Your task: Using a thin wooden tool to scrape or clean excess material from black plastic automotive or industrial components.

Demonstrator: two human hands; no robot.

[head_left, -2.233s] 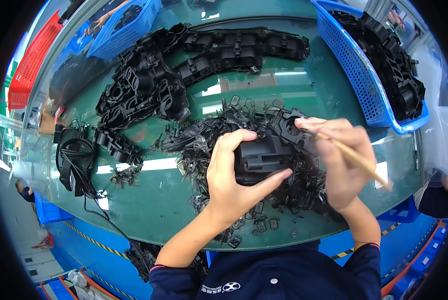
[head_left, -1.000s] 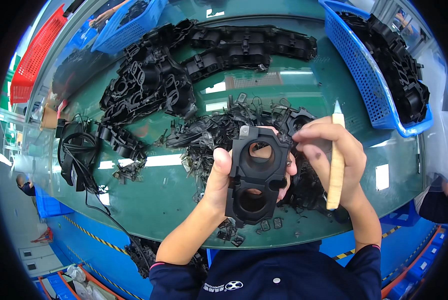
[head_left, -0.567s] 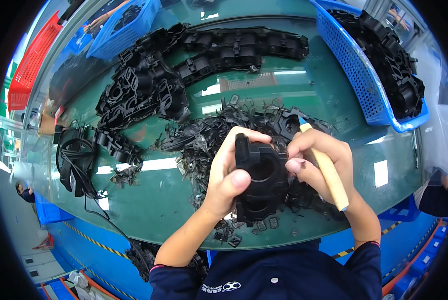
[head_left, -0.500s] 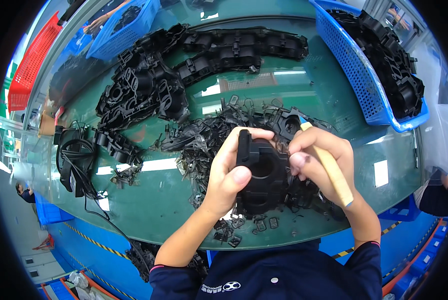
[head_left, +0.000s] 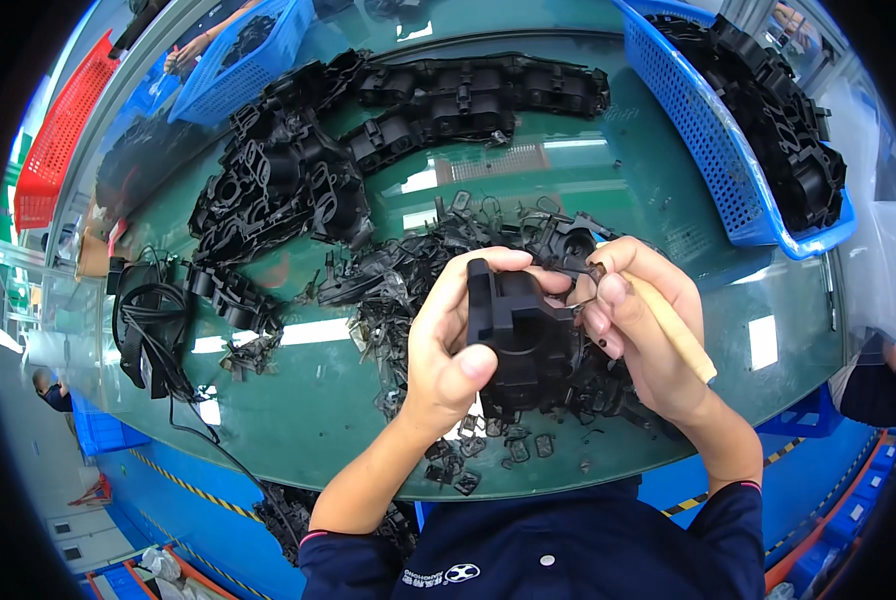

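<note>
My left hand (head_left: 453, 345) is wrapped round a black moulded plastic part (head_left: 524, 335), thumb on its near left side and fingers along its far side. The part is held up over a heap of black plastic scraps (head_left: 388, 285). My right hand (head_left: 653, 320) is closed on a slim tool with a pale yellow handle (head_left: 676, 335), slanting down to the right. Its dark front end lies at my fingertips, close to the part's right side. Whether the tool touches the part I cannot tell. Fingers hide some of the part's edges.
More black moulded parts (head_left: 278, 180) lie piled at the far left and in a row (head_left: 478, 95) at the back. A blue basket (head_left: 703, 130) of parts stands at the far right. Coiled black cable (head_left: 153, 315) lies at left. Another person's hand (head_left: 190, 50) shows beyond.
The held part has tilted, so its round opening is less visible. My right hand has shifted slightly, and the tool's handle end has swung up a little and to the right.
</note>
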